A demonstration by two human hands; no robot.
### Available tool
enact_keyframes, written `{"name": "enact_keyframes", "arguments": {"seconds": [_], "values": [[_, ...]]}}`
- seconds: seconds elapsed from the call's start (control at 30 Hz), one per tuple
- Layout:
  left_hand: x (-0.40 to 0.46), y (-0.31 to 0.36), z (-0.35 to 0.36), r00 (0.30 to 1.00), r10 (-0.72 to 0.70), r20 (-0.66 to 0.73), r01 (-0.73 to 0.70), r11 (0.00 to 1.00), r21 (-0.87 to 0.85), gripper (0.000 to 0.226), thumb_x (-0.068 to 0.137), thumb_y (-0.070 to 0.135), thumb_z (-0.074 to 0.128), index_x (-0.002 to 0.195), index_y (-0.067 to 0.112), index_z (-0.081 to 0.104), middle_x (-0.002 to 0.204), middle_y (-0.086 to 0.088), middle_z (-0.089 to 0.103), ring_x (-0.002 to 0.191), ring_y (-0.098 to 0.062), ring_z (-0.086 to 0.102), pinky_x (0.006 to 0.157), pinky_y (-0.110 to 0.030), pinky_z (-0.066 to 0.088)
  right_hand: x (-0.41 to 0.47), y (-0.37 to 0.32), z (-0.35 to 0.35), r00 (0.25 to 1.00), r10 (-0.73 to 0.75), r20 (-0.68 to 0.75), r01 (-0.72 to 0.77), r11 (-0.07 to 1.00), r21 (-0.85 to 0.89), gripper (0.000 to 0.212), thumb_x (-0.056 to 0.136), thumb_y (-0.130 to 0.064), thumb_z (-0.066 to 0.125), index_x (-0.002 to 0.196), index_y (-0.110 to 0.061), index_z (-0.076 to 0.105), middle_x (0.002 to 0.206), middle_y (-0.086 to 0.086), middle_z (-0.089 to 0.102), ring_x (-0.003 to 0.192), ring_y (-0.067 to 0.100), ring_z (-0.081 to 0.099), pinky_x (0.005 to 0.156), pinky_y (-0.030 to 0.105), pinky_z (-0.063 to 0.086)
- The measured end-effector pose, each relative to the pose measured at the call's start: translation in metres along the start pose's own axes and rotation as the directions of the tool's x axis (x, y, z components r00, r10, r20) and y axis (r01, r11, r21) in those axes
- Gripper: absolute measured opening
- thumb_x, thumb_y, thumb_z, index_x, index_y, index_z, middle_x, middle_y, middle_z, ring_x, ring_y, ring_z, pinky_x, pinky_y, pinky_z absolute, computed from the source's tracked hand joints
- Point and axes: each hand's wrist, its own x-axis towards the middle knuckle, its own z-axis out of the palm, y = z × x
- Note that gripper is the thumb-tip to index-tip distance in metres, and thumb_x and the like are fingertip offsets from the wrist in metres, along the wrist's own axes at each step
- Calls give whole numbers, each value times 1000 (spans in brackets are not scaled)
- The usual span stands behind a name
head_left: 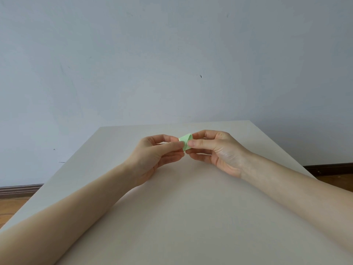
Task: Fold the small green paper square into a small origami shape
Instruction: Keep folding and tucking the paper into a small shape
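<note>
A small, light green folded paper [185,139] is held in the air above the far half of the table, between both hands. My left hand [154,153] pinches its left side between thumb and forefinger. My right hand [215,150] pinches its right side, thumb on the near face and fingers curled behind. The paper shows a folded, roughly diamond-like outline with creases; its lower part is hidden behind my thumbs.
A plain off-white table [181,207] fills the lower view, its far edge close behind the hands. A pale wall rises beyond it. Wooden floor [11,205] and dark skirting show at both sides.
</note>
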Motion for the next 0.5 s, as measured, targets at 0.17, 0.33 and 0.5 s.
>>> {"name": "enact_keyframes", "arguments": {"seconds": [0.17,0.33,0.5], "values": [[-2,0,0,999,48,-4,-48,999,24,17,78,3,68,70,10,55,69,-10,66,61,-16,66,62,-19,55,0,0,0,1000,3,-3,-3,1000,2,12,76,3,69,80,-7,65,74,5,69,62,15,68,60,22,55],[-2,-1,0,996,88,24,-90,994,61,12,79,2,66,79,13,71,75,-10,66,66,-16,66,68,-19,55,0,0,1,1000,-3,-8,3,1000,-14,13,75,5,68,81,-5,65,75,7,66,60,14,67,59,20,54],[-3,-1,2,997,66,41,-67,998,12,12,80,1,64,85,8,71,77,-5,72,72,-14,69,70,-18,55,0,0,0,1000,-5,-13,4,1000,-24,12,74,4,69,78,-6,65,71,4,67,60,13,66,59,20,54]]}}
